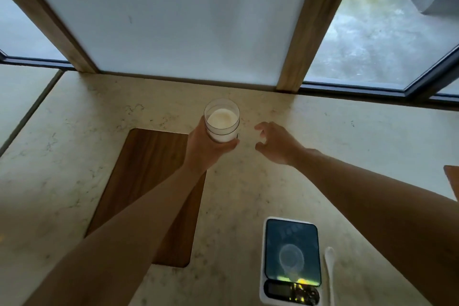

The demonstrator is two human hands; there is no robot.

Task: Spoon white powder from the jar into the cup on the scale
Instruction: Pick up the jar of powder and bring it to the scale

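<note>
A clear jar (221, 120) of white powder stands open at the far middle of the counter, with my left hand (206, 146) wrapped around its lower side. My right hand (275, 143) hovers just right of the jar, fingers spread and curled, holding nothing. Near the front right lies a white kitchen scale (291, 261) with a dark glass top. A small clear cup (291, 258) stands on it, faint and hard to make out. A white spoon (330, 271) lies on the counter along the scale's right side.
A dark wooden board (146, 181) is set in the pale marble counter (248, 194) under my left forearm. A frosted panel with wooden posts (305, 32) and windows rises behind the counter. A brown wooden corner (453, 179) shows at the right edge.
</note>
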